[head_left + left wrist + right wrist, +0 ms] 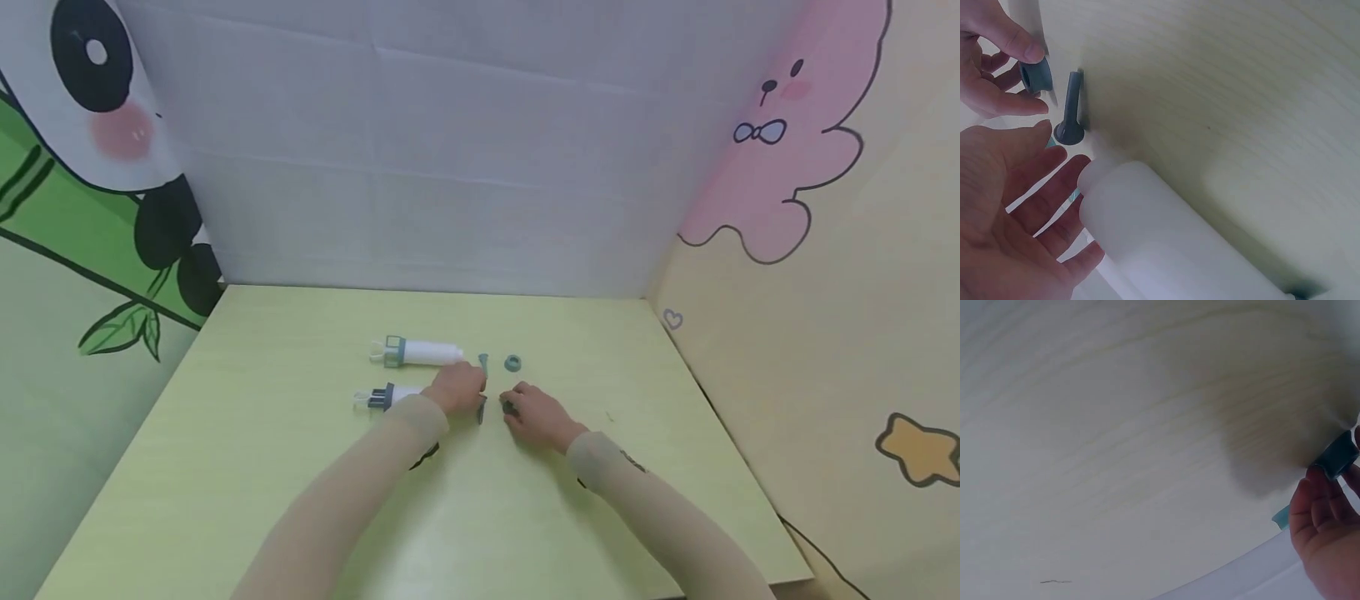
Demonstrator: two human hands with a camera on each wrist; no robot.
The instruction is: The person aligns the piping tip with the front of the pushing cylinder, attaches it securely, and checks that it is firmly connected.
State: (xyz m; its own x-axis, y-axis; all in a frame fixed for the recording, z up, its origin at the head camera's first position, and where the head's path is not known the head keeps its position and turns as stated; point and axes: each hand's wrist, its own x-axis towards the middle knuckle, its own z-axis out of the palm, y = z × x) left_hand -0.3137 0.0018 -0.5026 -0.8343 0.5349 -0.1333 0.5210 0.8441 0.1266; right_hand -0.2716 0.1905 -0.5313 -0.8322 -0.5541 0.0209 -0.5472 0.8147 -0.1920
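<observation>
My right hand [537, 416] pinches a dark blue-grey ring [1036, 75] between thumb and fingers; the ring [1337, 455] also shows in the right wrist view. My left hand [457, 387] [1019, 219] has its fingers relaxed at the narrow end of a white cylinder [1166, 231]; whether they touch it I cannot tell. Just beyond its fingertips a dark stem-shaped piece [1070, 109] [482, 409] with a round flared end lies on the table. The cylinder's dark collar [381, 397] points left, partly behind my left wrist.
Farther back lies a second white cylinder [431, 353] with a green collar [393, 351]. A green stem-shaped piece [483, 362] and a green ring [513, 363] are to its right. The pale table [285, 400] meets a white cloth backdrop [450, 208] behind and decorated walls at both sides.
</observation>
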